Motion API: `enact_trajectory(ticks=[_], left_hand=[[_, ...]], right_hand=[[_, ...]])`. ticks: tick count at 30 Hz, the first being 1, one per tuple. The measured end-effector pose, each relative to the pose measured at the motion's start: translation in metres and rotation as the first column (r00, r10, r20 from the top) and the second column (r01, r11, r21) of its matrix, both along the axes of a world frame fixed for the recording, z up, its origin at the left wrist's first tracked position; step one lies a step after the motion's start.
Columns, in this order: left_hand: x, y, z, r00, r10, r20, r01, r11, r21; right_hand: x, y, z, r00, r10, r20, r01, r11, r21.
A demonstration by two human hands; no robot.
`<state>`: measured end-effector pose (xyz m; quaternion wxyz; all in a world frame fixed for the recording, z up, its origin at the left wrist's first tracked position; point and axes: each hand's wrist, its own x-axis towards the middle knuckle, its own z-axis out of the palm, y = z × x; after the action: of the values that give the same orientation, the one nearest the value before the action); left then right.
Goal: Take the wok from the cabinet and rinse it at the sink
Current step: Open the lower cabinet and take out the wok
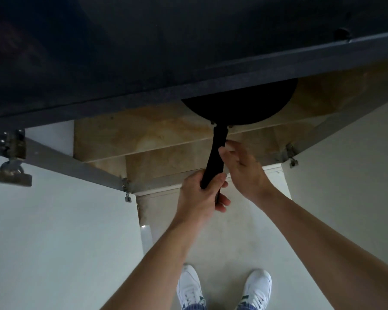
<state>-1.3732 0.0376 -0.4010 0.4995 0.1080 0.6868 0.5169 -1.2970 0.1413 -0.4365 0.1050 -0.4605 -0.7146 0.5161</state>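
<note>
The step in hand is the first one: getting the wok [240, 106] out of the cabinet [143, 139]. The wok's dark bowl lies on the tan cabinet floor, its far half hidden under the dark bench [188, 63] edge that overhangs the opening, and its long black handle [215, 155] points out toward the person. The left hand [202, 193] is closed round the near end of the handle, fingers wrapped under and thumb across the top. The right hand [242, 168] is open, fingers spread and slightly curled, right beside the handle's middle; whether its fingertips touch the handle cannot be told. Both cabinet doors [54, 231] stand swung open to either side, so the way out looks clear, and the person's white shoes [190, 285] show on the floor [222, 231] below. The sink is not in view. My reading is that the wok is gripped but not yet lifted free. The next move calls for drawing it straight out along the handle's line, low enough that the rim passes under the bench edge, with the right hand likely closing higher on the handle to share the weight before it is carried up to the sink.
</note>
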Motion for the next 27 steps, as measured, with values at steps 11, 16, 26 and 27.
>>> enact_trajectory(ticks=[11, 16, 26, 27], left_hand=[[0.008, -0.027, -0.008, 0.995, -0.017, 0.101, 0.015, 1.0, 0.018], [-0.006, -0.018, -0.014, 0.972, -0.184, 0.149, 0.18, 0.983, 0.04], [0.005, -0.006, -0.023, 0.952, -0.112, 0.284, 0.113, 0.994, 0.015], [0.004, -0.006, -0.025, 0.952, -0.113, 0.285, 0.116, 0.993, 0.007]], right_hand=[[-0.006, -0.015, 0.001, 0.936, -0.272, -0.225, 0.104, 0.822, -0.559], [-0.001, -0.013, -0.001, 0.924, -0.284, -0.257, 0.095, 0.819, -0.565], [-0.015, 0.0, -0.015, 0.918, -0.306, -0.254, 0.056, 0.732, -0.679], [-0.019, 0.0, -0.015, 0.918, -0.313, -0.245, 0.056, 0.711, -0.701]])
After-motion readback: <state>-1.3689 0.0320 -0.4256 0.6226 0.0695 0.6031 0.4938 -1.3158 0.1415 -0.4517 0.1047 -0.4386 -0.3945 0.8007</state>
